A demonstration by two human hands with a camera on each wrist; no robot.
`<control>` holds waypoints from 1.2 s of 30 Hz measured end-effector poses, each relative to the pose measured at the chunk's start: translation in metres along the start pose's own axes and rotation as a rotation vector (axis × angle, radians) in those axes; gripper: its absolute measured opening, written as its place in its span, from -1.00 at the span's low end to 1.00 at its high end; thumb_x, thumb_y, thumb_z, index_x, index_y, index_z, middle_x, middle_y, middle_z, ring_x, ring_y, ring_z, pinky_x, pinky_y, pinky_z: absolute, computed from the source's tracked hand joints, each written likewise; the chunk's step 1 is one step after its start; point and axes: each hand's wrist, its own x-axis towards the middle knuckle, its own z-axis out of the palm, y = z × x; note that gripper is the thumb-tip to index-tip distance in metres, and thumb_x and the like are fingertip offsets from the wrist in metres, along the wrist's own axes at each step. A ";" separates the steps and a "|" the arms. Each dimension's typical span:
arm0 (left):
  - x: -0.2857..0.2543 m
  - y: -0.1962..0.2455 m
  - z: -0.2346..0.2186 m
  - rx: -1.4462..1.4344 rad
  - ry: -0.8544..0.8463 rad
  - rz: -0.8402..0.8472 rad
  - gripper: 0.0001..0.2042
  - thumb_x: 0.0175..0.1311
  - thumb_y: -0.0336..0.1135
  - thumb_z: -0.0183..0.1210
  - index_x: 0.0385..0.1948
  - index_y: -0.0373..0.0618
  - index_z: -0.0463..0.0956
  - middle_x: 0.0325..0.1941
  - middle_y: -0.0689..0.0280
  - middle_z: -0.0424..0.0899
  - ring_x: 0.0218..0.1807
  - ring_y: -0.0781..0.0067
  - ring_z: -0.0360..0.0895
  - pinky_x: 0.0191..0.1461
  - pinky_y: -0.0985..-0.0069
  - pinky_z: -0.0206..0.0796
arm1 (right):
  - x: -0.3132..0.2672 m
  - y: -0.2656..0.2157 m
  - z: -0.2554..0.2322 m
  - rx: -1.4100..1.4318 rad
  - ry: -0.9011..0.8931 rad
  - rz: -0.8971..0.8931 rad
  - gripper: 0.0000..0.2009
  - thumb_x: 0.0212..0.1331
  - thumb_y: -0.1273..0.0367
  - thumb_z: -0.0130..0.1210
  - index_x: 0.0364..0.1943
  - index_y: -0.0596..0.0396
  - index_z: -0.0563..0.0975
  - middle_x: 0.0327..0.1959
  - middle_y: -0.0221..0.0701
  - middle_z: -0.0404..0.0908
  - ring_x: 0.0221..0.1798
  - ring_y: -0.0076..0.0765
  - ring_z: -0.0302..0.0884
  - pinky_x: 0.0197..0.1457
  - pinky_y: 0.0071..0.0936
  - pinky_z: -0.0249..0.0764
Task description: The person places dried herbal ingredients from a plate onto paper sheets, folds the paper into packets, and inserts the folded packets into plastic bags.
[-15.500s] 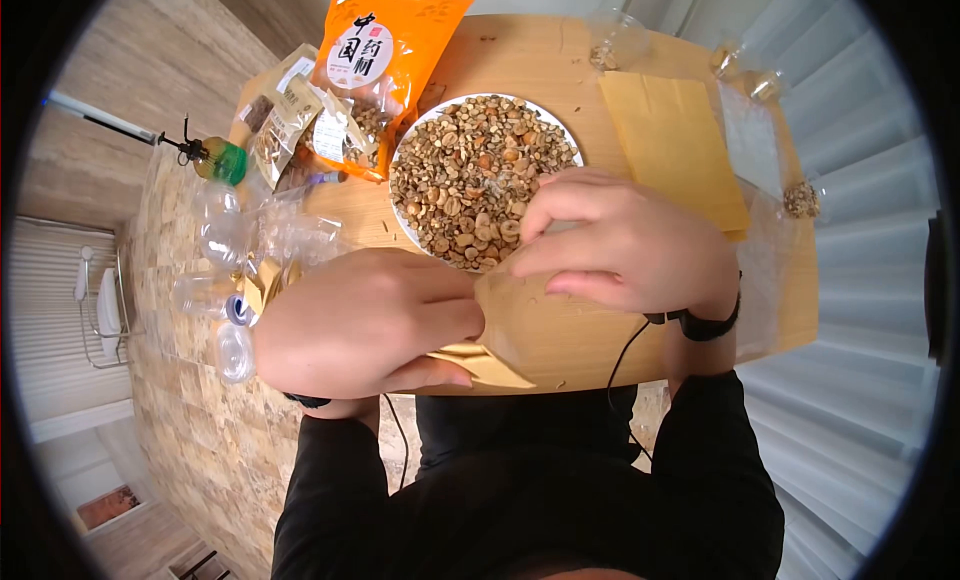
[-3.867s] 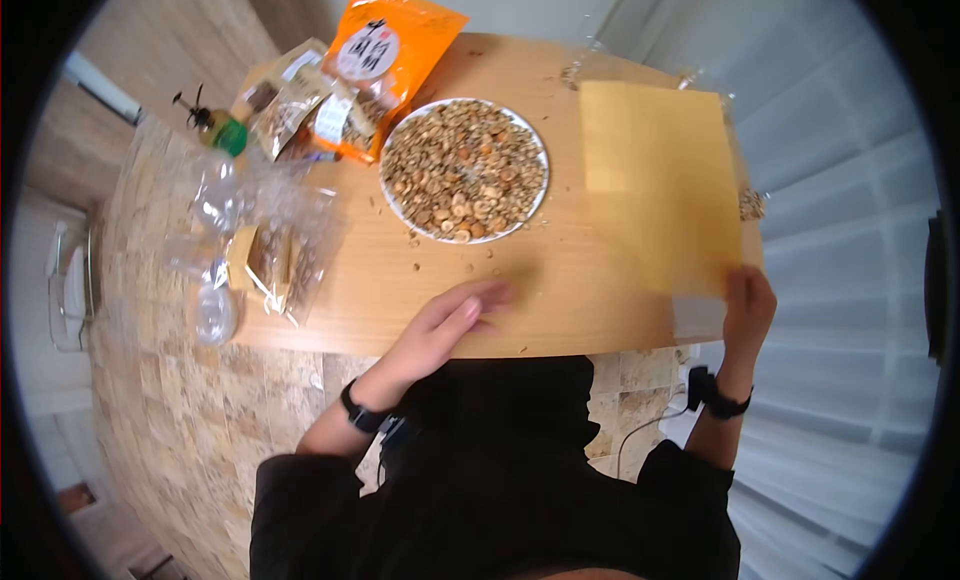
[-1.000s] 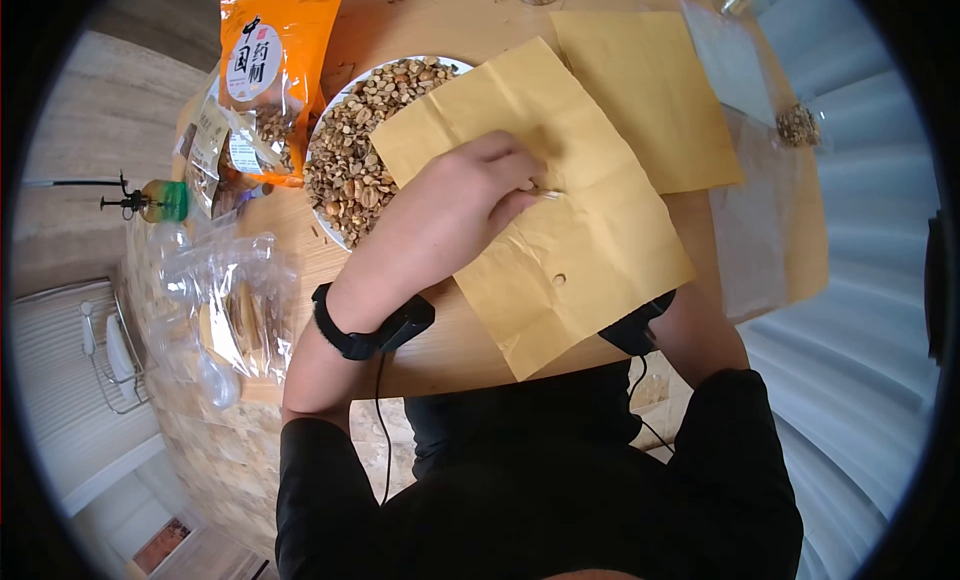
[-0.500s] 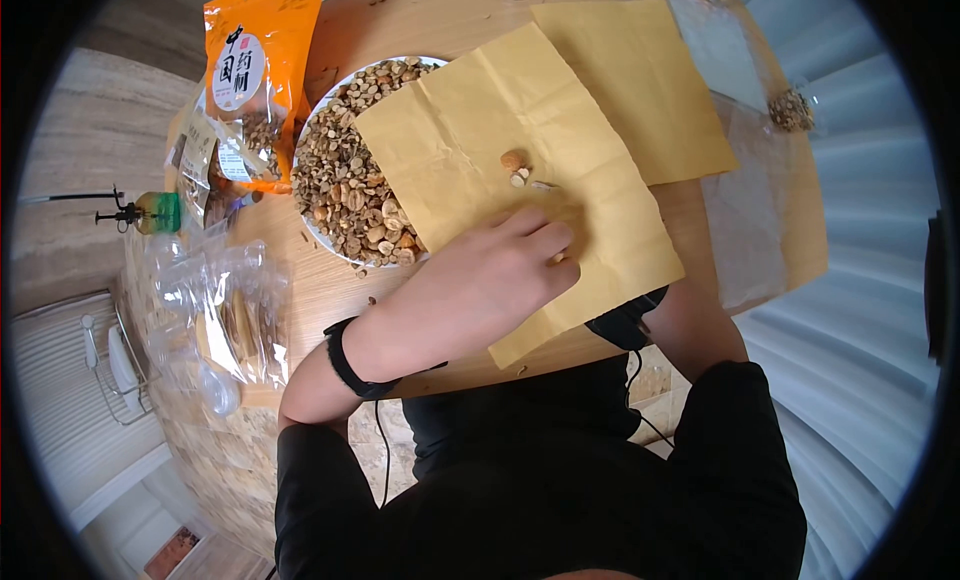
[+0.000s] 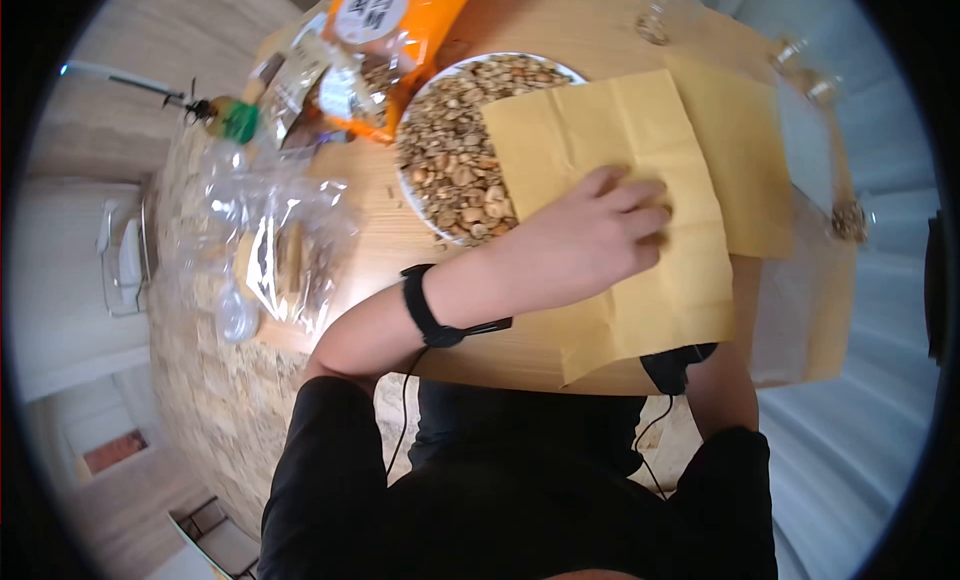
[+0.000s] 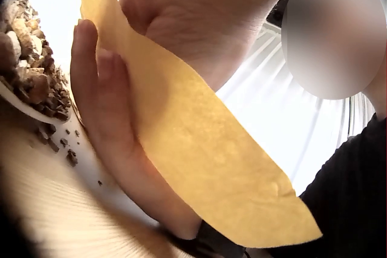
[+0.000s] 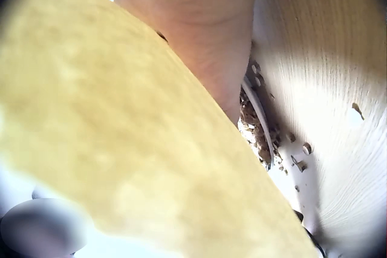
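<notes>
A creased sheet of yellow kraft paper (image 5: 580,120) slants over the right edge of a white plate (image 5: 406,190) heaped with dried herb pieces (image 5: 455,150). My left hand (image 5: 600,230) is over the middle of the sheet, fingers bent down and blurred; I cannot tell whether they hold anything. The hand hides the small pieces on the paper. In the head view my right hand is hidden under the sheet. The left wrist view shows this right hand (image 6: 121,125) against the paper's underside, its fingers straight and supporting it. Paper (image 7: 121,125) fills much of the right wrist view.
More yellow paper (image 5: 750,170) lies at the right, beside clear plastic sheets (image 5: 780,310). An orange bag (image 5: 430,25) stands at the back left, clear bags (image 5: 310,240) at the left. Crumbs (image 7: 299,164) lie by the plate. Small clear cups (image 5: 850,220) line the right edge.
About four seconds ago the right hand gripped a sheet at the right; now paper lies over that hand. Since half a second ago, the left hand has shifted across the sheet, covering the pieces there.
</notes>
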 end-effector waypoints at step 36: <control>-0.042 -0.119 -0.033 -0.080 -0.244 -0.651 -0.80 0.15 -0.40 0.15 -0.18 -0.15 0.53 -0.28 0.16 0.60 -0.18 0.10 0.56 -0.07 0.30 0.40 | 0.041 0.011 0.034 0.190 -0.025 0.102 -0.41 0.30 -0.10 -0.19 0.11 0.15 0.39 0.09 -0.27 0.44 0.13 -0.28 0.37 0.17 -0.29 0.33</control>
